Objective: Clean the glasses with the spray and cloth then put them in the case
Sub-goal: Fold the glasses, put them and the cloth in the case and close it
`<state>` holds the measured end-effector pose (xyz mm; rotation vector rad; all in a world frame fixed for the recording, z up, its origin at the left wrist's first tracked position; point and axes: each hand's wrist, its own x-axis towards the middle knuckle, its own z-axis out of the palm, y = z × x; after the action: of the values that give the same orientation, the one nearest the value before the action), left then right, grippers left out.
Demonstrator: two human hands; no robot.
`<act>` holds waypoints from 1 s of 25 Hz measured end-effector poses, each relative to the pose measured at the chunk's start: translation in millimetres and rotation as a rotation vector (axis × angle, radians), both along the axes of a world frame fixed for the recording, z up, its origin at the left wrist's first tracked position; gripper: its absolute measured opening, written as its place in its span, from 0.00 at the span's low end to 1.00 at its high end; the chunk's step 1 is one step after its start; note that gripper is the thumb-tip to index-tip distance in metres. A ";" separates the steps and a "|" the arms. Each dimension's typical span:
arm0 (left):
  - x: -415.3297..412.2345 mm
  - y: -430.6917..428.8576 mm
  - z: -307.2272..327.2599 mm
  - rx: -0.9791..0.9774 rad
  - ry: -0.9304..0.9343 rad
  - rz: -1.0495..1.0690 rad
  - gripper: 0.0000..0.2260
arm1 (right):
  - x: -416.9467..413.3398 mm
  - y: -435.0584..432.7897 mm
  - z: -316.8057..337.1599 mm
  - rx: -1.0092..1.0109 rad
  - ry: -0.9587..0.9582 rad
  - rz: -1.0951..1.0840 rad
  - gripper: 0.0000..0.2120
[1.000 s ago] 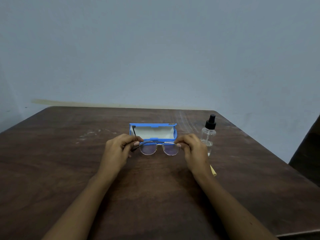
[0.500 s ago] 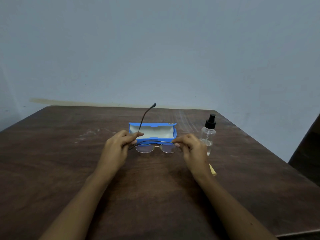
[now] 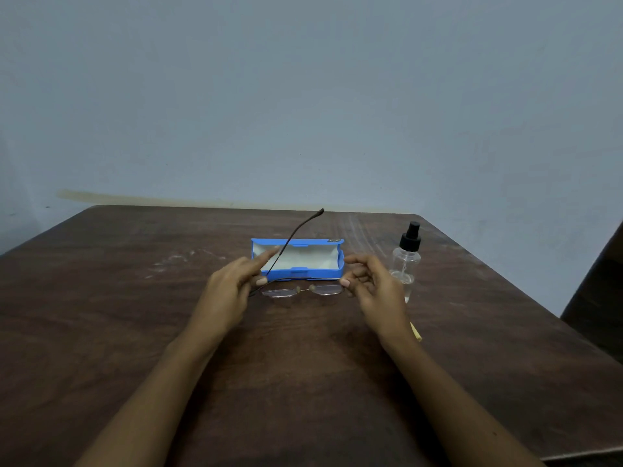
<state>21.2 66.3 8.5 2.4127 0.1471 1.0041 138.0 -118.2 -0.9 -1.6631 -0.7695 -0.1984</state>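
Observation:
The thin-framed glasses point(image 3: 303, 290) sit low over the table, lenses nearly flat, just in front of the open blue case point(image 3: 298, 273) with its white lining. One temple lies folded along the frame; the other sticks up and back over the case. My left hand point(image 3: 232, 284) pinches the left hinge at the thumb, and its straight index finger touches the raised temple. My right hand point(image 3: 371, 284) holds the frame's right end at the thumb, fingers loosely curled. The clear spray bottle point(image 3: 406, 261) with a black nozzle stands right of the case.
A pale yellow edge point(image 3: 416, 332) peeks out from under my right wrist; what it belongs to is hidden. The dark wooden table point(image 3: 135, 332) runs back to a blue-grey wall. A dark piece of furniture point(image 3: 603, 298) stands past the right edge.
The lenses have tipped from upright to nearly flat and sunk lower. The left temple has swung up over the case. Both hands' fingers have loosened, and my left index finger has straightened.

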 end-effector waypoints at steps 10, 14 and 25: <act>0.9 4.7 -1.4 -0.027 0.049 -0.028 0.21 | 0.4 -2.9 1.8 0.023 -0.009 0.097 0.22; 0.6 0.3 0.8 -0.326 0.035 -0.076 0.15 | 1.4 -3.0 2.6 0.016 -0.032 0.105 0.23; 1.6 -0.6 4.0 -0.963 0.135 -0.226 0.07 | 2.3 -3.2 3.9 0.292 0.327 0.318 0.14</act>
<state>22.8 65.7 12.5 1.5564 0.3134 0.4823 140.3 -121.5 3.0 -1.2375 -0.7054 0.1755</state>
